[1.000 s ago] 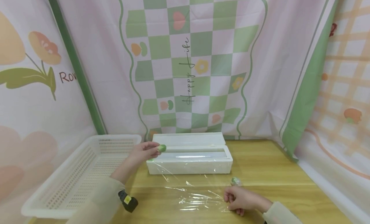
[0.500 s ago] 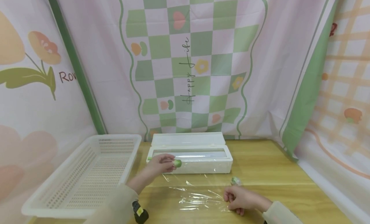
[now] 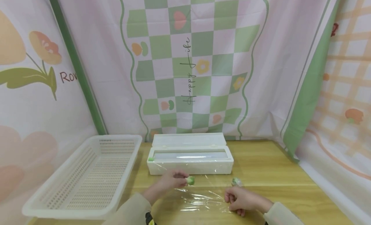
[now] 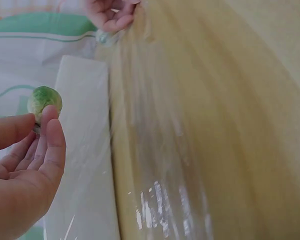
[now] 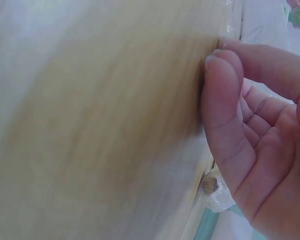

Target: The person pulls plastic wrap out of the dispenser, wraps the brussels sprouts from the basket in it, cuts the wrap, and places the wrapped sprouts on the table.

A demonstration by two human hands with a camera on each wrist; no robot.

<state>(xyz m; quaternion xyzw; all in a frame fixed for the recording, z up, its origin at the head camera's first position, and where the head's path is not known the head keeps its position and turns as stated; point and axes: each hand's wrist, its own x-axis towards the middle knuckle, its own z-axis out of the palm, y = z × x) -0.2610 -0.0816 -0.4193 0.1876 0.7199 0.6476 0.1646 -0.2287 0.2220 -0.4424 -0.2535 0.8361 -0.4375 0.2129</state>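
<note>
My left hand (image 3: 170, 182) pinches a small green Brussels sprout (image 3: 190, 180) between thumb and fingertips. In the left wrist view the sprout (image 4: 44, 100) sits at the tips, stem end toward the palm. A clear sheet of cling film (image 3: 198, 200) stretches from the white cling film dispenser (image 3: 189, 167) across the table, and the sprout is held over it. At the sheet's right corner, my right hand (image 3: 242, 199) pinches the film between thumb and index finger, other fingers curled. Just beyond that hand lies a second sprout (image 3: 236, 182) wrapped in film, also showing as a wrapped bundle (image 5: 217, 190) in the right wrist view.
A white perforated basket (image 3: 69, 213) stands on the left of the wooden table (image 3: 278, 173). The dispenser's lid (image 3: 188, 140) is raised at the back, and a green slider (image 3: 150, 159) sits at its left end. Patterned curtains (image 3: 197, 63) enclose the table.
My left hand has carried the sprout from over the dispenser's left end toward me and to the right, over the film. The right hand has stayed at the film's corner.
</note>
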